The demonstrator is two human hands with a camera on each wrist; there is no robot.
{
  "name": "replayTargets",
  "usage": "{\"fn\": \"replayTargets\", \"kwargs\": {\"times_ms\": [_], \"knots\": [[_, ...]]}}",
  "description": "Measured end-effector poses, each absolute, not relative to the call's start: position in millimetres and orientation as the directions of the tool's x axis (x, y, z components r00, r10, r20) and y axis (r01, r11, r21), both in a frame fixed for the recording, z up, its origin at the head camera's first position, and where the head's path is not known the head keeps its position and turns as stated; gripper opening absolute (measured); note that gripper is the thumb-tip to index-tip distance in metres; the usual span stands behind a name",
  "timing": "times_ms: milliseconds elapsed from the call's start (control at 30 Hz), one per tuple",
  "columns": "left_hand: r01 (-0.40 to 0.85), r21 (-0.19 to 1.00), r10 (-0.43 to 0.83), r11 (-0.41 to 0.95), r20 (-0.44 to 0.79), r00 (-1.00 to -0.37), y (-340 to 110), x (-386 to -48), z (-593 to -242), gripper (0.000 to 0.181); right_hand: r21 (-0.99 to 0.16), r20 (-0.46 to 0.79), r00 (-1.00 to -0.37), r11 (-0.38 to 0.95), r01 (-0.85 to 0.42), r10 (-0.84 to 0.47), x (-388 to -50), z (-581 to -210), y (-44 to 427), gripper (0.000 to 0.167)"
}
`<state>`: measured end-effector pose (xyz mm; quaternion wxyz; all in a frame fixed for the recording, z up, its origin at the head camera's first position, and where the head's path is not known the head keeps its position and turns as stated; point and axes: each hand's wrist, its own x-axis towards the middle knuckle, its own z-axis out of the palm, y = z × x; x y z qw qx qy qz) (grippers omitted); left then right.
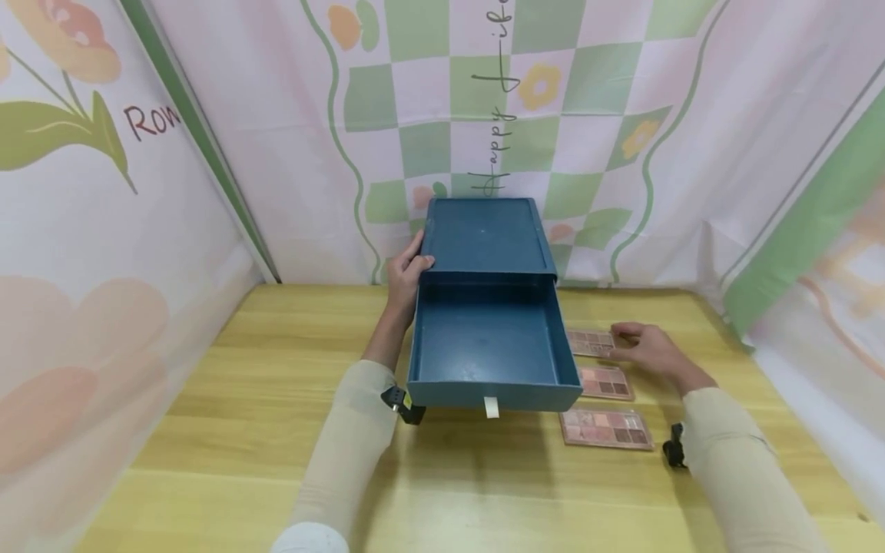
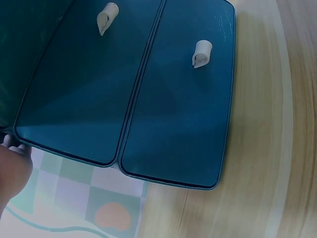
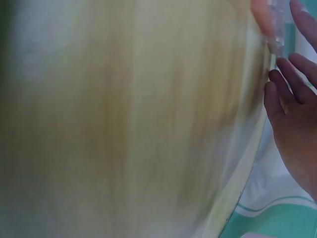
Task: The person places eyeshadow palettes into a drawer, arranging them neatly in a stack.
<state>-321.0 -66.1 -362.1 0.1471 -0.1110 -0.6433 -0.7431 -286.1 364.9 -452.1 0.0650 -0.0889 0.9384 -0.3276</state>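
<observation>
Wooden table (image 1: pixel 276 399) spreading below the left grip (image 1: pixel 404 278), checkered cloth (image 1: pixel 429 92) hanging beyond it, flowered cloth (image 1: pixel 69 238) away to its left!

The left hand (image 1: pixel 406 276) holds a blue drawer box (image 1: pixel 484 234); the right hand (image 1: pixel 653 352) touches 1 palette (image 1: pixel 588 342) of 3.

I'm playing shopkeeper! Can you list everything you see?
Table: one, yellowish wood, underneath
Drawer unit: one, blue, middle of the table
Open drawer: one, blue, top of the unit
Shut drawers: two, blue, below it
Pull tabs: three, whitish, one per drawer
Makeup palettes: three, pinkish, on the table, right
Printed cloth: three sides, pale and green, around
Wrist cameras: two, black, one each side
Sleeves: two, beige, in front
Left hand: one, bare, holding the unit's left side
Right hand: one, bare, at the farthest palette
</observation>
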Motion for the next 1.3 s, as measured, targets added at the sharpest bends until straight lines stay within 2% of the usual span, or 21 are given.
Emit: {"fn": "replayTargets", "kwargs": {"times_ms": [167, 500, 1300], "knots": [[0.361, 0.922, -0.072, -0.143, 0.354, -0.932, -67.1, -319.9, -362.7, 0.07, -0.616, -0.061, -0.971, 0.774, -0.146, -0.233, -294.2, -454.6, 360.8, 0.088], [0.349, 0.923, -0.066, -0.163, 0.343, -0.937, -67.1, -317.8, -363.8, 0.07, -0.595, -0.044, -0.948, 0.771, -0.228, -0.314, -302.0, -454.4, 355.3, 0.075], [0.344, 0.923, -0.062, -0.174, 0.338, -0.939, -66.7, -319.8, -361.8, 0.068, -0.552, -0.117, -0.959, 0.819, -0.154, -0.259, -312.5, -454.5, 356.3, 0.069]]}}
